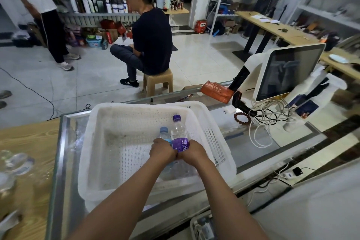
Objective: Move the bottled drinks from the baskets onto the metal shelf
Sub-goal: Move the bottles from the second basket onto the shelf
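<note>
A white perforated plastic basket [109, 142] sits on a glass counter in front of me. Inside it, at the right, two clear water bottles stand side by side. My left hand [162, 151] grips the bottle with the light-blue cap [164, 134]. My right hand [191, 152] grips the taller bottle with the purple cap and purple label [179, 134]. Both hands touch each other at the knuckles, and the bottles' lower parts are hidden behind them. The rest of the basket holds nothing I can see.
Several clear bottles [15, 163] lie blurred on the wooden counter at the left. A white screen terminal [288, 70], cables, a scanner and an orange packet [216, 90] crowd the counter's right. A person sits on a stool [157, 82] beyond; metal shelves [327, 4] line the walls.
</note>
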